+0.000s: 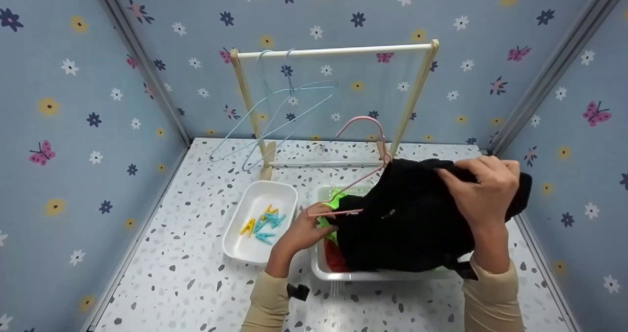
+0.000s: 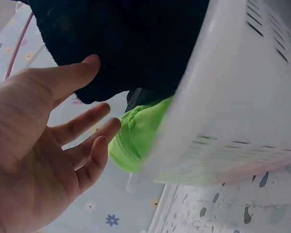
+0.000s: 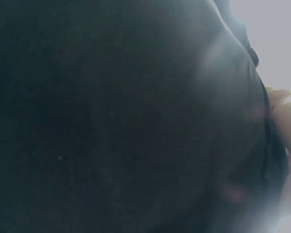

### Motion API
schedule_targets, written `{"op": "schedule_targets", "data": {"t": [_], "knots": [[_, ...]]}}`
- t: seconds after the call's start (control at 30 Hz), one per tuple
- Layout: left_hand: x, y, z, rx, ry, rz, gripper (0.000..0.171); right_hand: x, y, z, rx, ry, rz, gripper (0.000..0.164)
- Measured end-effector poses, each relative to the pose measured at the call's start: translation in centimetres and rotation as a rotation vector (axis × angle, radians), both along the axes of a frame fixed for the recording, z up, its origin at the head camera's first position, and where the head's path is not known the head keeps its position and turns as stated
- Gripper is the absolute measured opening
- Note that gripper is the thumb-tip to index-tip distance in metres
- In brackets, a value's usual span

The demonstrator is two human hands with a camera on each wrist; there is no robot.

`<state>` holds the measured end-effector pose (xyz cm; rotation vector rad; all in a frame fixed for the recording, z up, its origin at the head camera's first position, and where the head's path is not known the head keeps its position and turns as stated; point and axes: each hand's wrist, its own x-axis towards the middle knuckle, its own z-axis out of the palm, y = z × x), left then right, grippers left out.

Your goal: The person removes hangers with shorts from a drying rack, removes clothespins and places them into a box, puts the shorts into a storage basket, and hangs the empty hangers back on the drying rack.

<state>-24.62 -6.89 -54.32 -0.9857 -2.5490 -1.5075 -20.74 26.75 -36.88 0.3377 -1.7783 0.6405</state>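
A black garment (image 1: 407, 224) hangs from my right hand (image 1: 483, 190), which pinches its upper edge between thumb and fingers. A pink hanger (image 1: 362, 117) has one arm inside the garment; its hook and left arm stick out. My left hand (image 1: 306, 229) is at the hanger's left end, beside the garment's neck edge. In the left wrist view its fingers are spread loosely below the dark cloth, the thumb overlapping the cloth. Under the garment stands a white basket (image 1: 363, 276) with bright green cloth (image 2: 140, 131) and red cloth (image 1: 334, 257). Black fabric fills most of the right wrist view.
Left of the basket is a white tray (image 1: 235, 246) holding several yellow and blue clothespins (image 1: 265, 237). Behind stands a small wooden rack with a white rail (image 1: 333, 52); two blue hangers (image 1: 289, 90) hang at its left. Patterned walls enclose the speckled table (image 1: 162, 263).
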Motion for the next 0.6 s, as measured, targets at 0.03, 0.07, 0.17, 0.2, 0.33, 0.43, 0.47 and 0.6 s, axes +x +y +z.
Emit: {"op": "schedule_targets", "data": {"t": [0.03, 0.07, 0.17, 0.2, 0.33, 0.43, 0.47, 0.6], "knots": [[0.0, -0.1, 0.0, 0.01, -0.013, 0.003, 0.013, -0.1, 0.1, -0.1, -0.007, 0.006, 0.0, 0.03], [-0.1, -0.3, -0.1, 0.025, -0.026, 0.012, 0.012, -0.2, 0.2, -0.2, -0.011, 0.007, -0.002, 0.03], [0.0, -1.1, 0.0, 0.123, -0.07, 0.051, 0.011, -0.4, 0.7, -0.7, -0.023, -0.004, -0.006, 0.029], [0.1, -1.4, 0.0, 0.167, -0.076, 0.069, 0.013, -0.4, 0.8, -0.9, -0.026, -0.013, -0.006, 0.029], [0.1, -2.1, 0.4, 0.311, -0.017, 0.17, 0.019, -0.7, 1.4, -2.2, -0.032, -0.047, -0.009, 0.028], [0.2, -2.4, 1.0, 0.38, 0.022, 0.24, 0.016, -0.9, 1.6, -3.3, -0.04, -0.06, -0.006, 0.027], [0.5, -2.4, 1.5, 0.401, 0.024, 0.249, 0.016, -0.9, 1.6, -3.6, -0.044, -0.062, -0.003, 0.027], [1.5, -2.2, 3.6, 0.492, -0.038, 0.229, 0.029, -1.1, 1.4, -4.9, -0.079, -0.067, 0.005, 0.025]]}}
